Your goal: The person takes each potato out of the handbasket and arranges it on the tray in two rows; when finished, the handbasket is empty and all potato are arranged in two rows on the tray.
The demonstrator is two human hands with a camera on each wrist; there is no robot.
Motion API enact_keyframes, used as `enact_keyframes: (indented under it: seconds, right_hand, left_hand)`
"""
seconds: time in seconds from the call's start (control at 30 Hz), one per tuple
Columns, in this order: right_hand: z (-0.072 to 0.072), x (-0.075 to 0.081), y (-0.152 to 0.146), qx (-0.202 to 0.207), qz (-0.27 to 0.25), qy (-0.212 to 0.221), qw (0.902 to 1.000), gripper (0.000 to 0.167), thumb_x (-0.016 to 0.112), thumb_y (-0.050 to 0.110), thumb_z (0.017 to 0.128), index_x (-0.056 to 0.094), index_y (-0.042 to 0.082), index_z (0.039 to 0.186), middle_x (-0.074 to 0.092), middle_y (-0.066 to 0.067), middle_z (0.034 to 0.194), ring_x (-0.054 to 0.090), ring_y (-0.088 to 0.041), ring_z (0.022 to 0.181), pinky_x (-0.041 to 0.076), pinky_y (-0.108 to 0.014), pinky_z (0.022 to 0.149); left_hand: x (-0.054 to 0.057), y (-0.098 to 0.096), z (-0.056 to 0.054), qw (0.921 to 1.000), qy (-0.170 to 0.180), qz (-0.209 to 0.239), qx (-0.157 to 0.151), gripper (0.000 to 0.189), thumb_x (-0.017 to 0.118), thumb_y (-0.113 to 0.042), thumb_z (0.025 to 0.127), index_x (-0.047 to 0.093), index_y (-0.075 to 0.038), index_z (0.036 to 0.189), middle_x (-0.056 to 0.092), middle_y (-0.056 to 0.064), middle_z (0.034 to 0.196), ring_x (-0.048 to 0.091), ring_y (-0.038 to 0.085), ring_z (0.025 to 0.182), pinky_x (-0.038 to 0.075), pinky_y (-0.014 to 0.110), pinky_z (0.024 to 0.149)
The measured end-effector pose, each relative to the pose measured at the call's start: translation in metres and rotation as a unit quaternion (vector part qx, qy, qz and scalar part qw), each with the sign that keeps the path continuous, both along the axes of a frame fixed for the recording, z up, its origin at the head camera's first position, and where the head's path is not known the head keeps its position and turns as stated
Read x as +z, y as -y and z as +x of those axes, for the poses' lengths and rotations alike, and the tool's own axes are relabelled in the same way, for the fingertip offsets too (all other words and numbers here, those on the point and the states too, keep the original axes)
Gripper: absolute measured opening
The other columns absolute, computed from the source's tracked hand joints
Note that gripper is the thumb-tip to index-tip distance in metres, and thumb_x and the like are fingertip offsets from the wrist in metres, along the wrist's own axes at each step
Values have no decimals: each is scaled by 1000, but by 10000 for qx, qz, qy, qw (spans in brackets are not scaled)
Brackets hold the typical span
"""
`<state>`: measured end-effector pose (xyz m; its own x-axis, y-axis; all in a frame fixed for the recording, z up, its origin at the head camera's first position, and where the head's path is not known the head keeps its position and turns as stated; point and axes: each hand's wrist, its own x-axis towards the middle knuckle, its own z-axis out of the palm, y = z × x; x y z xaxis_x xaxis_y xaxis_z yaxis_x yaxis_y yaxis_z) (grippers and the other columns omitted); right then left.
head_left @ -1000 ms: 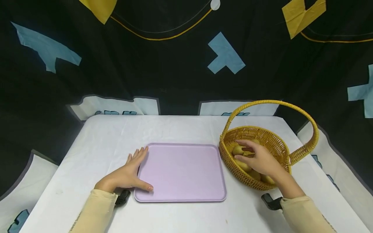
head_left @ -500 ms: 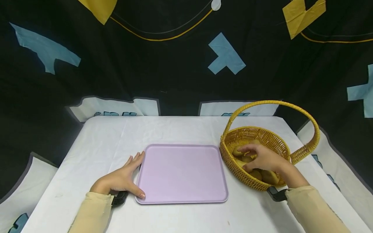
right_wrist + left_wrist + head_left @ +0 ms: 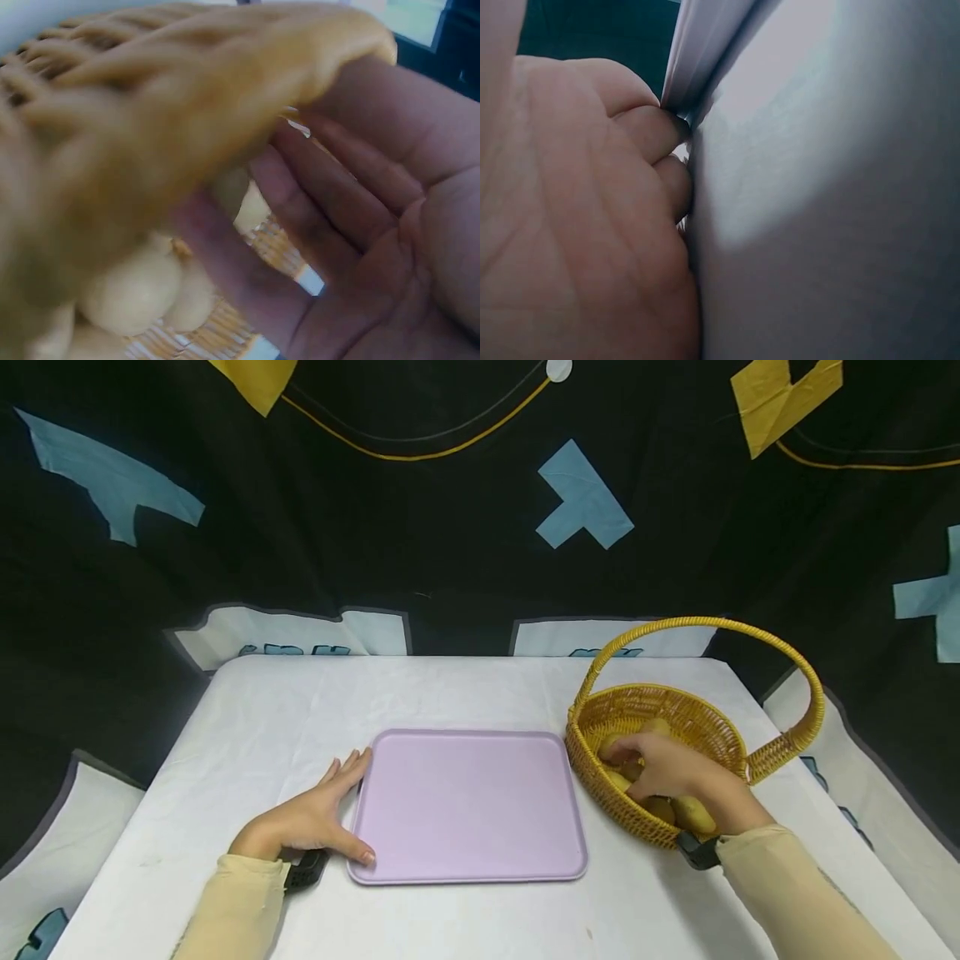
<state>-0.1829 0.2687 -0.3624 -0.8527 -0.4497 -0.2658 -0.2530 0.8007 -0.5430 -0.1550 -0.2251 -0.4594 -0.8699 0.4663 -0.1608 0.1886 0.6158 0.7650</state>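
A yellow wicker basket (image 3: 600,797) with a tall arched handle stands at the right, holding several yellow-brown potatoes (image 3: 693,815). My right hand (image 3: 678,770) reaches inside it, thumb and fingers around a potato (image 3: 632,769) that they partly cover. In the right wrist view the basket rim (image 3: 225,97) hides some fingertips, and paler potatoes (image 3: 131,292) lie below. My left hand (image 3: 311,818) is spread at the left edge of a flat lilac tray (image 3: 468,810), thumb at the near left corner. Its other fingers (image 3: 649,131) meet the tray's side in the left wrist view.
A white cloth covers the table (image 3: 465,693). Behind it hangs a black curtain (image 3: 420,552) with blue and yellow shapes. The basket's arched handle (image 3: 697,623) rises above the right hand, and the basket stands close to the tray's right edge.
My right hand has sunk deeper among the potatoes, its fingers closing in around one. The left hand has shifted slightly left, its thumb sliding back to the tray's near corner.
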Motion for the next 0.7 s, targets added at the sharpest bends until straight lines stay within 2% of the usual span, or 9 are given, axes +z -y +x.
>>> enact_keyframes:
  seconds: [0.13, 0.27, 0.43, 0.6, 0.7]
  right_hand:
    - [-3, 2, 9, 184, 355, 52, 9992, 60, 68, -17, 64, 67, 0, 122, 68, -9, 117, 62, -26, 107, 55, -40, 90]
    - [-6, 3, 14, 33, 606, 181, 9980, 64, 67, -19, 62, 67, 2, 123, 67, -7, 116, 59, -25, 104, 53, -37, 89]
    - [-9, 0, 18, -13, 990, 193, 9949, 61, 63, -20, 65, 70, 8, 119, 66, -6, 113, 54, -26, 102, 49, -40, 89]
    - [-10, -7, 15, -45, 933, 150, 9955, 63, 60, -21, 65, 68, 2, 124, 65, -13, 123, 56, -27, 113, 47, -46, 100]
    - [-10, -10, 11, -9, 781, 89, 9969, 63, 61, -19, 64, 68, -1, 124, 66, -15, 123, 57, -29, 116, 47, -49, 102]
  left_hand:
    - [0, -1, 0, 10000, -25, 63, -5, 145, 98, -43, 55, 7, -6, 162, -4, 25, 165, -15, 51, 146, -4, 78, 106]
    - [0, 0, 0, 9998, 34, 169, 47, 144, 98, -41, 56, 8, -8, 162, -4, 24, 165, -16, 50, 146, -6, 77, 106]
    - [-1, 1, 1, 9998, 49, 180, 81, 143, 98, -42, 57, 8, -10, 163, -3, 23, 166, -16, 49, 146, -7, 76, 107]
    - [-1, 0, 0, 9999, 15, 137, 68, 142, 97, -42, 57, 8, -11, 163, -3, 23, 166, -15, 50, 146, -5, 77, 107]
    - [0, -1, -1, 9999, 13, 121, 64, 142, 97, -43, 57, 8, -10, 163, -2, 23, 166, -15, 50, 146, -5, 76, 107]
